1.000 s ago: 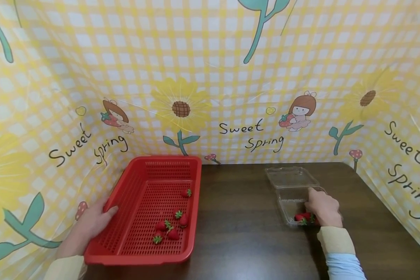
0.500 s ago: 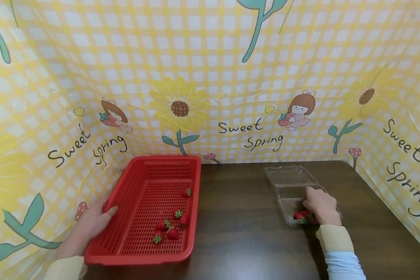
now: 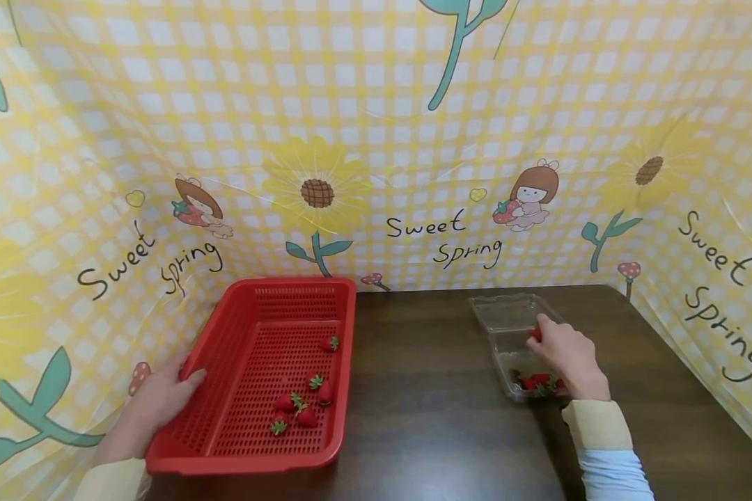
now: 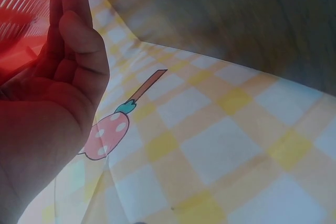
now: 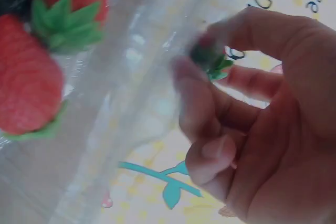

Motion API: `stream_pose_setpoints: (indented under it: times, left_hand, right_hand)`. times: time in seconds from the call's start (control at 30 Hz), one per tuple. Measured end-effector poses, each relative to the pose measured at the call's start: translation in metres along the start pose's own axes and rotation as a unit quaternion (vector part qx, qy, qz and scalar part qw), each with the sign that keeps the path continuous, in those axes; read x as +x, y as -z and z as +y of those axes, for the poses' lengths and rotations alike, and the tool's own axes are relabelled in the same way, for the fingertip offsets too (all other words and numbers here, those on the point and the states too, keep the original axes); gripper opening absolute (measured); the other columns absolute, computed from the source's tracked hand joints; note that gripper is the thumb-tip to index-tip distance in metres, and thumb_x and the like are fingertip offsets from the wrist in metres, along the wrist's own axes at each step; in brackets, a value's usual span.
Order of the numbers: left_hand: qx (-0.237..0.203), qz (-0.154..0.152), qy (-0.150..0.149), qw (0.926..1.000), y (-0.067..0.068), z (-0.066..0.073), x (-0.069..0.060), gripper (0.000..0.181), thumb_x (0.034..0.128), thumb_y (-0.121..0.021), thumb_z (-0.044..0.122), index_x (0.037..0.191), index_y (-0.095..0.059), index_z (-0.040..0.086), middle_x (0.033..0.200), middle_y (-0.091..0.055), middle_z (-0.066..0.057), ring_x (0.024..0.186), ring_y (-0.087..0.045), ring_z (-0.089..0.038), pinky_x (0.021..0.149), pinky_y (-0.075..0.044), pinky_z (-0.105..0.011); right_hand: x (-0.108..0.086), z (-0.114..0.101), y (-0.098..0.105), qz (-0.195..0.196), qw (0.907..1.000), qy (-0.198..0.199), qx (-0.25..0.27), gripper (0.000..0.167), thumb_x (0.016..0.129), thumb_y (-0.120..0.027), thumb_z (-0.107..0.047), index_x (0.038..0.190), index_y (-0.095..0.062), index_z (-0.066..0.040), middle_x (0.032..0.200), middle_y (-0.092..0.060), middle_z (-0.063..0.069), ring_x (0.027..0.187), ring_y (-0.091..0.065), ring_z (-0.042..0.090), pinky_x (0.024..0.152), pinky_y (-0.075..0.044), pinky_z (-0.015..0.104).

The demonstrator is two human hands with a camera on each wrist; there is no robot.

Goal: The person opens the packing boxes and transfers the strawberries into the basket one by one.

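Observation:
My left hand [image 3: 163,400] holds the left side of a red plastic basket [image 3: 345,376], with the thumb over its rim. In the left wrist view, the left hand's fingers [image 4: 79,14] lie along the basket's outer wall. Several strawberries, one of them a lone strawberry [image 3: 330,344], lie in its right half. My right hand [image 3: 567,355] pinches a strawberry [image 5: 207,56] between thumb and fingers, above an open clear plastic box [image 3: 506,369]. More strawberries [image 3: 535,383] sit at the near end of that box, partly hidden by the hand.
The clear lid [image 3: 514,313] lies folded back behind the box. A brown wooden table [image 3: 420,390] stretches between basket and box. Yellow checked cloth [image 3: 401,139] hangs at the back and both sides, close to the basket's left.
My right hand has risen a little out of the clear box, with a strawberry now showing at its fingertips. The left hand and the basket stay as they were.

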State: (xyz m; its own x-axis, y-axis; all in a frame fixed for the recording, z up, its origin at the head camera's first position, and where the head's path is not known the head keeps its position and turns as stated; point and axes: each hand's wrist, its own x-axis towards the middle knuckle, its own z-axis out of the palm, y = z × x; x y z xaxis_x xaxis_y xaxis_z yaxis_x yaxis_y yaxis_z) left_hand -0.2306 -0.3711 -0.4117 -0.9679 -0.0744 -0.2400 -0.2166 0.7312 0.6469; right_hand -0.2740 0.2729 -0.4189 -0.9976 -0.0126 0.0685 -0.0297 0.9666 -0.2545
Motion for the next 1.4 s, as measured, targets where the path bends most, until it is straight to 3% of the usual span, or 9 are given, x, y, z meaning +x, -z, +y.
stream_pose_setpoints:
  times: [0.23,0.5,1.17,1.4]
  left_hand:
    - [0.017,0.011,-0.023,0.9995,0.001,0.000,0.001,0.057,0.1038,-0.043,0.030,0.146,-0.030,-0.004,0.110,-0.064,-0.028,0.080,-0.071,-0.021,0.068,-0.060,-0.039]
    - [0.027,0.013,-0.016,0.9994,0.001,-0.001,0.001,0.057,0.1035,-0.044,0.032,0.146,-0.029,-0.004,0.109,-0.064,-0.027,0.079,-0.070,-0.020,0.067,-0.060,-0.039]
    - [0.036,0.027,-0.027,0.9986,0.000,-0.001,0.000,0.054,0.1027,-0.045,0.029,0.144,-0.034,-0.004,0.107,-0.065,-0.026,0.080,-0.069,-0.021,0.068,-0.058,-0.038]
    - [0.033,0.024,-0.025,0.9989,0.001,-0.001,0.001,0.055,0.1030,-0.045,0.030,0.144,-0.033,-0.005,0.107,-0.065,-0.026,0.079,-0.069,-0.021,0.067,-0.058,-0.038]
  right_hand:
    - [0.002,-0.014,0.006,0.019,0.9976,0.047,0.046,0.015,0.094,-0.054,-0.024,0.093,-0.047,-0.011,0.061,-0.043,0.001,0.050,-0.041,0.017,0.047,-0.031,0.032]
    - [0.005,-0.037,0.003,0.058,0.9855,0.133,0.089,0.013,0.093,-0.056,-0.018,0.103,-0.054,-0.010,0.060,-0.049,-0.002,0.044,-0.037,0.010,0.043,-0.031,0.026]
    - [0.003,-0.105,0.015,0.108,0.9635,0.222,0.105,0.018,0.092,-0.062,-0.021,0.108,-0.060,-0.013,0.066,-0.057,-0.007,0.048,-0.041,0.005,0.047,-0.036,0.021]
    - [0.003,-0.125,0.015,0.138,0.9477,0.259,0.125,0.015,0.092,-0.063,-0.020,0.105,-0.061,-0.015,0.068,-0.057,-0.007,0.052,-0.042,0.003,0.050,-0.037,0.019]
